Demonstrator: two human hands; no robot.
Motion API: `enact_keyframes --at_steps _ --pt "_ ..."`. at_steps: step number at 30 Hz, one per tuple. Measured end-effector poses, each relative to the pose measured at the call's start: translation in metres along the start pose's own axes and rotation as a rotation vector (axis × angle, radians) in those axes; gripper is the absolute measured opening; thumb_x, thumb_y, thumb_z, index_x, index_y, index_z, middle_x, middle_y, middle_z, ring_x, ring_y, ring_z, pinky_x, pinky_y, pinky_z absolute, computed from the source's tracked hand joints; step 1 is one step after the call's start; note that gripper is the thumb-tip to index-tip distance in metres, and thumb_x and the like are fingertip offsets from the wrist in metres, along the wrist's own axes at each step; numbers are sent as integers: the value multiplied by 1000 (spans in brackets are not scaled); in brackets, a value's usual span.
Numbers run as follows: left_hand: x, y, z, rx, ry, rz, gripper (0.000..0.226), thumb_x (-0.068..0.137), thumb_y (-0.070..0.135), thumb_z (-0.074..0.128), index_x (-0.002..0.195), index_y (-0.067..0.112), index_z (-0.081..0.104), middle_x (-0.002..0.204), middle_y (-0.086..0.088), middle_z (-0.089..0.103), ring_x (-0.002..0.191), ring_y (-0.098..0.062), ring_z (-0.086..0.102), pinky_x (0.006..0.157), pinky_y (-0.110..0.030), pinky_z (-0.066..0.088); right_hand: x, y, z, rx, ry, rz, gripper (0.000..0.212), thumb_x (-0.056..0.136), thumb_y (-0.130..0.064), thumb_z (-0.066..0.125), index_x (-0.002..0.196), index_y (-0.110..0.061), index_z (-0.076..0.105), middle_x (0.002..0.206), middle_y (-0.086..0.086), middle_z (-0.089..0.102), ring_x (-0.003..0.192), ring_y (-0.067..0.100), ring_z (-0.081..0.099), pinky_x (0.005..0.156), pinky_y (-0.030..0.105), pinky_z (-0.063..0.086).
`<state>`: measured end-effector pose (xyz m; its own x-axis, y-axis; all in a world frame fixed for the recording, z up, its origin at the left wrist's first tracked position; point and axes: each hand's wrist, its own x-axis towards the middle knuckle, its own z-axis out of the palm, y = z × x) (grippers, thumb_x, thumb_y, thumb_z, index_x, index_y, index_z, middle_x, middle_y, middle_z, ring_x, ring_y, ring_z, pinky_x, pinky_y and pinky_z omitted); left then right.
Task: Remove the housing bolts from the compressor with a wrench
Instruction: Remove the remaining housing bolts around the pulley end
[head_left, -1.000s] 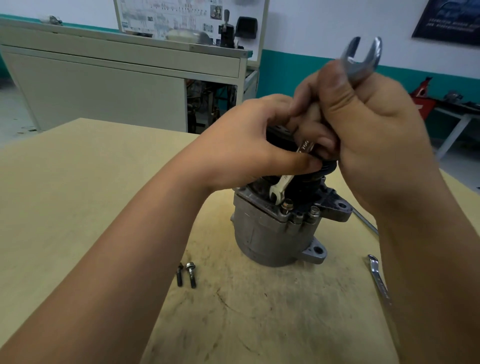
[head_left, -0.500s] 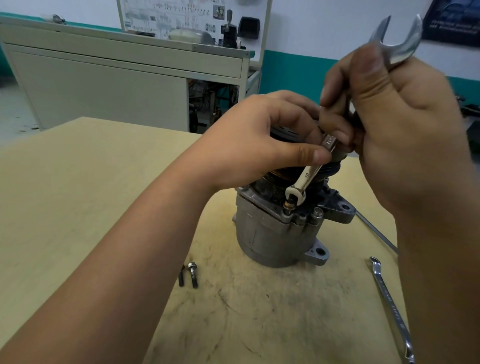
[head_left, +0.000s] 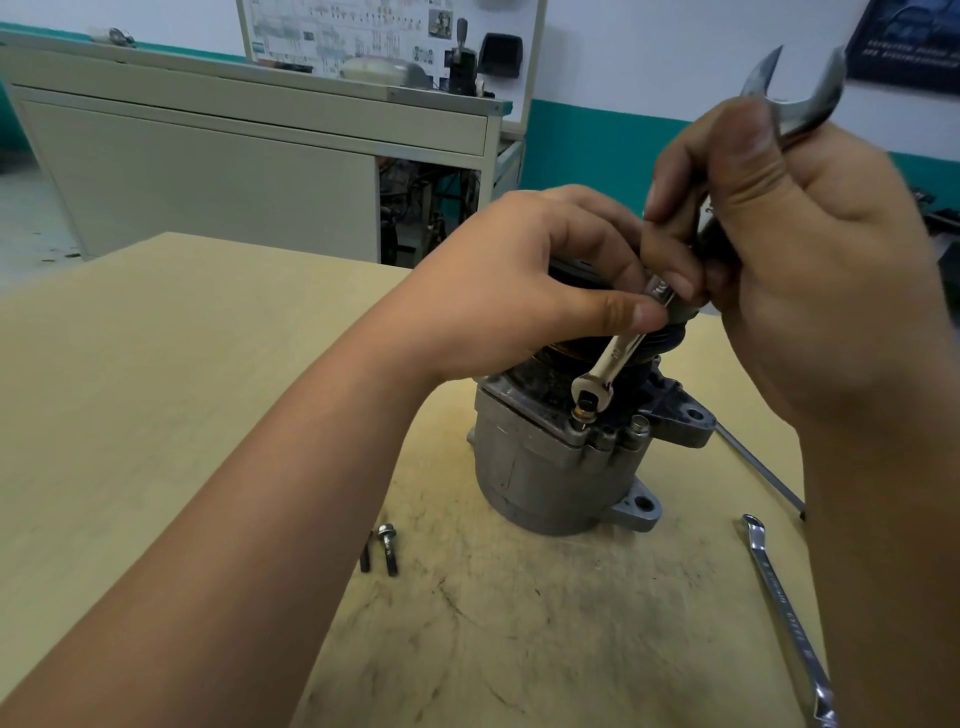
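Head view, down onto compressor (head_left: 550, 467), upright on tabletop (head_left: 156, 389). Pinching wrench (head_left: 610, 364) shank with left hand (head_left: 519, 291), thumb and fingertips closed on it just above compressor's dark top. Wrapped round upper shank with right hand (head_left: 810, 270), grip closed tight; open-ended head poking out above that fist, cannot tell whether same tool. Lower wrench end set over housing bolt (head_left: 584, 411) on compressor's near top edge, standing proud of flange; neighbouring bolt (head_left: 638, 427) just right, seated lower. Left of compressor's foot, 2 loose bolts (head_left: 387, 551); right of compressor, spare wrench (head_left: 784, 618) and thin rod (head_left: 758, 467).

Likely trouble: steep wrench angle, so probably catching only part of bolt head; could slip off and round corners, or send knuckles into compressor's mounting ear. No clamp visible on compressor and both hands busy with wrench, so could twist or tip under a hard pull. Once free, could drop off compressor's edge and roll across tabletop. Better to level wrench, seat fully, brace compressor with 1 hand.
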<state>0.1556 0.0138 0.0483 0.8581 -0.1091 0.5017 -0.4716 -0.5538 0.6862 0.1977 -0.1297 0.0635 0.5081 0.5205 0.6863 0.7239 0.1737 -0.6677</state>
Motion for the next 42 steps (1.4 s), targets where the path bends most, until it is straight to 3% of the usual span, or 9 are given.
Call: enact_keyframes --at_steps 4,8,12,15,23,27,33,38,42 --pt "1 0 0 2 -2 15 12 73 19 78 73 23 67 92 17 59 90 6 57 88 -13 41 0 -1 -6 1 -58 44 34 96 -33 33 77 -15 54 55 1 51 48 22 40 45 23 35" --pt "0 -1 2 -29 -8 35 11 75 18 77 83 22 69 103 14 59 98 2 58 94 -18 42 -2 -4 -17 -38 -97 64 26 90 -39 45 78 -19 58 64 -1 59 49 12 46 48 23 40" --pt "1 -1 5 -11 -28 74 12 78 22 72 89 17 72 115 7 60 106 -2 57 97 -22 42 -2 -4 -16 -40 6 46 21 83 -37 54 87 -17 58 66 -4 68 35 8 44 40 21 37" --pt "0 -1 3 -49 -51 74 11 82 16 70 90 24 69 109 11 58 101 2 56 92 -14 41 -1 -3 -9 13 92 86 14 88 -27 55 87 -14 59 61 -3 67 36 7 47 40 20 38" --pt "0 -4 7 -120 -24 13 20 78 23 66 94 13 64 89 7 66 88 -5 63 86 -23 50 1 -1 0 -234 67 158 11 88 -26 52 93 -27 61 66 -15 61 58 -1 55 59 17 45" --pt "1 -6 5 -118 28 -9 21 74 24 73 90 13 64 81 12 66 81 -2 63 81 -23 52 -1 -2 6 -423 83 119 15 87 -29 54 91 -42 61 80 -18 64 76 -2 60 75 31 52" --pt "0 -7 2 -89 29 -10 19 68 33 72 79 22 61 74 18 61 78 4 58 75 -17 49 -1 -8 7 -382 12 124 14 83 -27 46 85 -32 59 69 -11 63 55 -3 53 58 19 40" --pt "-2 -5 -5 -165 -76 39 17 73 18 72 73 27 57 73 20 61 79 6 58 77 -11 42 -1 -9 4 -370 -61 145 31 85 -36 40 87 -14 61 63 -10 56 56 1 51 59 27 40" --pt "-2 -6 -4 -163 -67 24 10 72 19 73 79 19 66 90 10 64 89 -1 62 86 -17 45 -3 -12 -5 -280 -117 150 26 85 -33 43 89 -19 65 62 2 57 52 5 53 54 24 46"
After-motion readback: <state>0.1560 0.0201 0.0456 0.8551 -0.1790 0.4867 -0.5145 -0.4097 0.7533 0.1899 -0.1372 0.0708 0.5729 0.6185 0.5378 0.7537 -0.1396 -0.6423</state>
